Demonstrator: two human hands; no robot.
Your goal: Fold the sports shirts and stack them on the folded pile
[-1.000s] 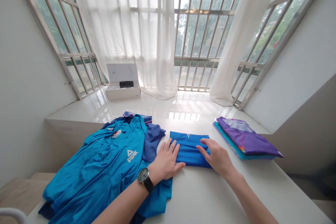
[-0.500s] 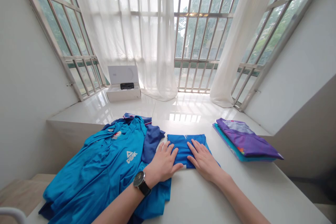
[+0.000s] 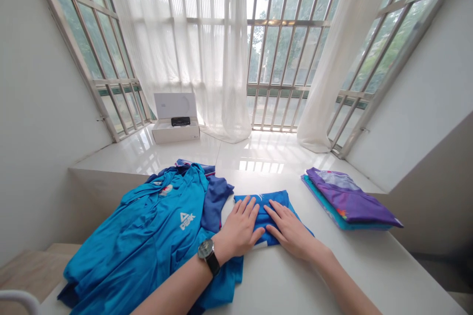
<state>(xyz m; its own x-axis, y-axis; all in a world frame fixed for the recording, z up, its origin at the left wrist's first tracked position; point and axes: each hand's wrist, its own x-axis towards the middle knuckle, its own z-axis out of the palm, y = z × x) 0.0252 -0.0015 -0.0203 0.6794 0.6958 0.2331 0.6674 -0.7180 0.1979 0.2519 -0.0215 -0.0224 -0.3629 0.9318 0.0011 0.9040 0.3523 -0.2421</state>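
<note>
A blue garment (image 3: 271, 198), folded into a small rectangle with a white mark near its far edge, lies on the white table (image 3: 281, 285). My left hand (image 3: 240, 226) rests flat on its left part, fingers stretched out. On the right part lies my right hand (image 3: 290, 229), palm down with the fingers spread. Close by on the left is a heap of unfolded teal and navy shirts (image 3: 155, 241), the top one printed "PEAK". Off to the right sits a stack of folded garments (image 3: 351, 199), purple on top and teal beneath.
On the window ledge (image 3: 121, 162) stands an open white box (image 3: 175, 133) with a black device (image 3: 181, 121) in it. White curtains (image 3: 207, 59) hang before the barred window. Part of a curved white rail (image 3: 20, 298) shows at the lower left.
My left hand has slid right across the blue garment, nearer to my right hand. The garment now lies slightly turned. The view has shifted a little.
</note>
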